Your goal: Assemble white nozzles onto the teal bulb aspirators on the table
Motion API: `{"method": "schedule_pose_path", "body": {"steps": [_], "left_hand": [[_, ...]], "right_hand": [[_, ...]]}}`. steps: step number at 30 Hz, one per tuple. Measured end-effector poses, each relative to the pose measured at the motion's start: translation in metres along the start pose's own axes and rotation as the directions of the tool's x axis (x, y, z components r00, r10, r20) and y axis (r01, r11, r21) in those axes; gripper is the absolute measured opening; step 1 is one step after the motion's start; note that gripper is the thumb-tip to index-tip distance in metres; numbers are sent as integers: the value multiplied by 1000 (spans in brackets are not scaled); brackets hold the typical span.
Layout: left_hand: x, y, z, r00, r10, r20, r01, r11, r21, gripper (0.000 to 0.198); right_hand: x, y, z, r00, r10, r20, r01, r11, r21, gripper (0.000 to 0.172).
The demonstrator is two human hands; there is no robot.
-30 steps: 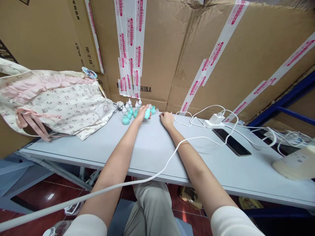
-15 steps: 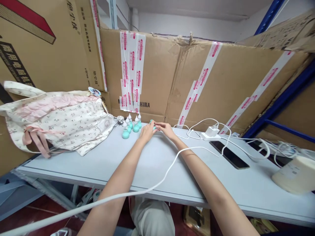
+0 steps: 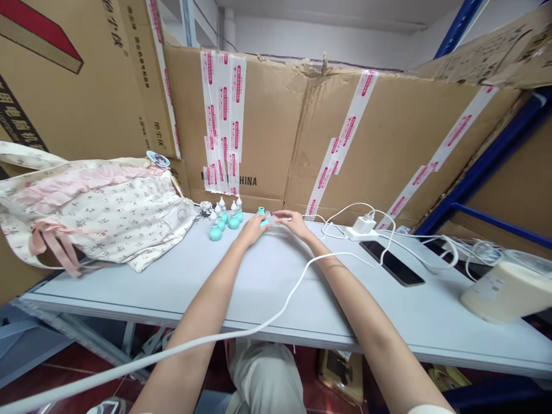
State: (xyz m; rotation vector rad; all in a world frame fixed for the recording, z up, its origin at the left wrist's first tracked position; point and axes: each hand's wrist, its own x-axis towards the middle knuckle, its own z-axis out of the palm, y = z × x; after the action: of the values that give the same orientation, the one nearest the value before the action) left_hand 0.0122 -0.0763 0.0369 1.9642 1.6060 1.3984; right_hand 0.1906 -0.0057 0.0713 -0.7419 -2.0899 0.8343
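Toward the back of the surface [image 3: 267, 270], my left hand [image 3: 251, 231] curls around a green bulb [image 3: 263, 222], to the right of the white-tipped bulbs [image 3: 234, 222]. Between my hands shows a clear piece [image 3: 269, 218]; whether my right hand [image 3: 295, 223] grips it, I cannot tell. A light, steady hold should keep the soft-looking bulb from squashing or slipping.

One head view, forward and down over the grey table [image 3: 259, 282]

Bright, even light, soft shadows on the table [image 3: 150, 293], dim floor [image 3: 56, 371] beneath, stretched edges
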Motion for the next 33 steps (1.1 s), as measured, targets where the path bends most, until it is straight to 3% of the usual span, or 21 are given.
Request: {"method": "schedule_pose_path", "body": {"steps": [2, 4, 6, 9, 11, 16, 20, 25, 33], "left_hand": [[4, -2, -4, 991, -59, -119, 55, 998, -42, 15], [7, -5, -8, 967, -126, -223, 107, 990, -95, 13], [10, -9, -12, 932, -213, -294, 173, 972, -158, 12], [11, -13, -14, 873, -339, -351, 262, 932, -249, 11], [11, -14, -13, 857, -365, -364, 266, 918, -294, 10], [10, -11, -8, 904, -284, -319, 220, 950, -222, 12], [10, -10, -8, 936, -229, -268, 222, 973, -56, 20], [11, -10, -9, 941, -219, -257, 225, 974, -5, 24], [11, -11, -6, 951, -221, -214, 228, 974, 8, 26]], "right_hand": [[2, 0, -18, 989, 7, -146, -23, 994, -108, 26], [1, 3, -38, 947, 31, -320, -119, 959, -258, 23], [-6, 10, -53, 929, 30, -369, -183, 903, -388, 21], [-21, 24, -58, 962, 76, -264, -217, 799, -561, 19], [-28, 32, -51, 978, 123, -170, -205, 745, -635, 22], [-18, 38, -23, 997, 76, 2, -53, 721, -691, 42], [3, 37, -4, 991, 9, 130, 95, 629, -771, 35], [11, 43, 5, 991, -87, 103, 135, 619, -774, 17], [12, 47, 9, 977, -76, 200, 200, 657, -726, 20]]}}
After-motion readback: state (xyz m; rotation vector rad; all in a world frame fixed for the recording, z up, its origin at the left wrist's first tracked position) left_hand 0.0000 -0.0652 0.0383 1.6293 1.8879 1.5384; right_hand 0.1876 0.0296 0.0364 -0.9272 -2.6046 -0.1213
